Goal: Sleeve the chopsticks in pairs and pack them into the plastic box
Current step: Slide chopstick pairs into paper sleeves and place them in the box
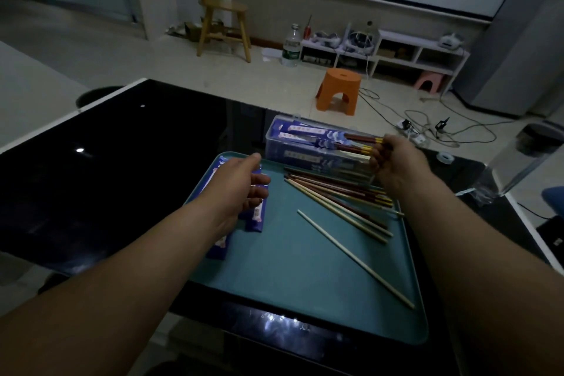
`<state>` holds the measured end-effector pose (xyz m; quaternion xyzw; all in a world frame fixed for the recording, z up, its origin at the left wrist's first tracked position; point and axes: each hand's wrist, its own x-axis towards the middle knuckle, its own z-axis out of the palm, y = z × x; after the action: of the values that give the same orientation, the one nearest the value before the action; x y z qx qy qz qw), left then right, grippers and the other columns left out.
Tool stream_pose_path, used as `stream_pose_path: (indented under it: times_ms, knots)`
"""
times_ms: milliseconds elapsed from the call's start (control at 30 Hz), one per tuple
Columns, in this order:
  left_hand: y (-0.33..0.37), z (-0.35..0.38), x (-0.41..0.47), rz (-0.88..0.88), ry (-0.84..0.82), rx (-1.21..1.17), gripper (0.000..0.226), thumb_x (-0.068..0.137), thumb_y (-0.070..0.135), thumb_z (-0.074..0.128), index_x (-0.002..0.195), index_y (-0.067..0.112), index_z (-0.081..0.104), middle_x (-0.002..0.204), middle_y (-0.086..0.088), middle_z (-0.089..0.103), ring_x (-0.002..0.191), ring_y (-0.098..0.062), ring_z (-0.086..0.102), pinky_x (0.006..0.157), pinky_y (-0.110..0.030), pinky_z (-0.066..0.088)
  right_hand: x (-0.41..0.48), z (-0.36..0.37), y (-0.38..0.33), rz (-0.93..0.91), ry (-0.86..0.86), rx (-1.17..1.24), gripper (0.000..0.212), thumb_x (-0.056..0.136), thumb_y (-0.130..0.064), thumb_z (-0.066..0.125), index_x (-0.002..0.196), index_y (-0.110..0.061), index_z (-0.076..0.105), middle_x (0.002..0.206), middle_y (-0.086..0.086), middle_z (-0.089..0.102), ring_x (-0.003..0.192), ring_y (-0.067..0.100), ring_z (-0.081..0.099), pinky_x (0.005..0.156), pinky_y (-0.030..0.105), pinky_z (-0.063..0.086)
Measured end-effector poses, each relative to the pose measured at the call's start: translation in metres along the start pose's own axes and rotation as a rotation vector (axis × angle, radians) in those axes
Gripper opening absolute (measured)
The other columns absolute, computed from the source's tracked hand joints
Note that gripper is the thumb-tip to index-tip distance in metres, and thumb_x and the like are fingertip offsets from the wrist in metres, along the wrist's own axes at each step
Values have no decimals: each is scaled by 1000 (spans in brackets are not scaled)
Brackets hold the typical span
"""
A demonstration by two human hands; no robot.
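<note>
Our right hand [393,162] pinches sleeved chopsticks [320,139], long axis along the plastic box [274,143] at the tray's [305,253] far edge; our loosely open left hand [241,183] hovers over spare sleeves [256,217].

one plastic box [305,159], one tray [305,268], two hands, one lone pale chopstick [355,259].

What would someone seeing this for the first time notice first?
Two bare forearms reach over a teal tray on a black table. The right hand holds sleeved chopsticks at the plastic box; the left hand hovers over blue sleeves. Loose chopsticks lie between.
</note>
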<state>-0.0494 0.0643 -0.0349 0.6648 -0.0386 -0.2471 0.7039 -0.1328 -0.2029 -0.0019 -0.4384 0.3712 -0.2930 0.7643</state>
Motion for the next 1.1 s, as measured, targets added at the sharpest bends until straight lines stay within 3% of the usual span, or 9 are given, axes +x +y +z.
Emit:
stream_pose_path:
  times_ms: [300, 400, 467, 533, 567, 667, 767, 933, 1100]
  knots:
    - [-1, 0, 0, 8, 2, 21, 29, 106, 43, 48, 115, 19, 60, 97, -7, 72, 69, -16, 62, 59, -28, 48, 24, 10, 1, -3, 54, -168, 20, 109, -12, 43, 102, 0, 58, 93, 14, 70, 76, 19, 73, 61, 24, 58]
    - [-1, 1, -1, 1, -2, 25, 29, 105, 43, 48, 116, 19, 61, 97, -7, 72, 68, -15, 62, 60, -28, 48, 22, 10, 1, 6, 50, -179, 19, 109, -10, 42, 102, 0, 56, 105, 18, 71, 89, 23, 75, 74, 31, 63]
    - [0, 1, -1, 0, -6, 21, 29, 105, 43, 49, 115, 19, 60, 96, -6, 71, 67, -15, 62, 60, -28, 47, 24, 9, 0, -5, 4, -207, 21, 108, -8, 41, 122, 3, 54, 112, 21, 70, 96, 27, 75, 83, 37, 64]
    - [1, 1, -1, -3, -10, -1, 29, 105, 42, 49, 116, 18, 60, 96, -7, 71, 67, -15, 61, 59, -28, 47, 27, 7, 1, -37, -16, -244, 46, 107, -5, 42, 153, -7, 36, 114, 21, 68, 96, 28, 75, 82, 40, 65]
    - [1, 0, -1, -2, -10, -2, 28, 105, 42, 49, 116, 18, 60, 96, -8, 71, 67, -15, 61, 59, -28, 47, 28, 6, 1, -54, -17, -264, 54, 106, -3, 43, 158, -11, 31, 114, 21, 67, 96, 29, 76, 79, 39, 66]
    - [0, 0, -1, -1, -6, 14, 28, 105, 42, 49, 116, 18, 59, 96, -8, 71, 68, -16, 61, 60, -29, 48, 28, 4, 6, -86, 1, -298, 52, 103, 2, 45, 153, -8, 38, 111, 20, 67, 98, 31, 75, 70, 34, 65]
    - [1, 0, -1, -3, -11, 13, 28, 105, 43, 50, 115, 18, 59, 94, -7, 71, 66, -15, 61, 59, -28, 47, 23, 3, 10, -125, 11, -317, 44, 102, 3, 46, 145, -7, 47, 114, 23, 68, 98, 32, 75, 73, 37, 65]
    - [7, -3, -4, -9, -36, 6, 25, 106, 40, 49, 107, 17, 59, 93, -8, 68, 64, -15, 58, 58, -29, 43, -21, 3, 16, -140, -61, -383, 24, 105, -2, 45, 127, -3, 56, 93, 15, 65, 73, 23, 68, 68, 35, 62]
    - [15, -14, -4, 24, -66, 42, 14, 106, 26, 48, 105, 15, 56, 91, -11, 64, 58, -15, 55, 53, -26, 39, -70, -8, 25, -114, -135, -501, 17, 107, -8, 46, 117, -7, 60, 87, 12, 65, 69, 20, 65, 64, 32, 59]
